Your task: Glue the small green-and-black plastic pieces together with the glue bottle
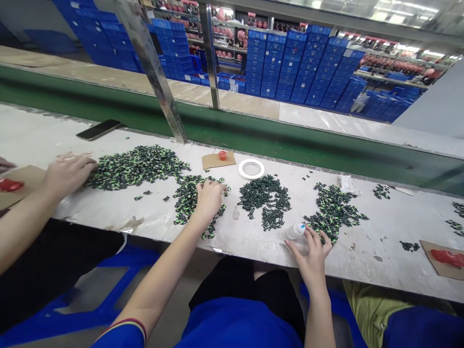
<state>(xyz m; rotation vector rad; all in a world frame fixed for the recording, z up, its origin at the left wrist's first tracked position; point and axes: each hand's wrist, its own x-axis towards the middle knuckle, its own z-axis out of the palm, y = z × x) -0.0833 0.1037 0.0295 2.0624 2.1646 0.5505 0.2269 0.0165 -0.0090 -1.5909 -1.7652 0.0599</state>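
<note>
Here's the left hand [210, 199] over the left heap [186, 193], fingers curled nearly together; whether they pinch a piece, I can't tell! Across at the right hand [312, 253], thumb and fingers stand half open around a bottle [295, 231], though I can't confirm a firm grip. The right heap [338, 207] sits right at its fingertips, dark pieces [257, 193] between both hands, probably for easy reach; the tape [251, 177] lies beyond, seemingly out of the way.

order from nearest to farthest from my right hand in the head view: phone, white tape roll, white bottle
1. White bottle: right by your right hand.
2. White tape roll: ahead, to the left.
3. Phone: farthest left, also ahead.
</note>
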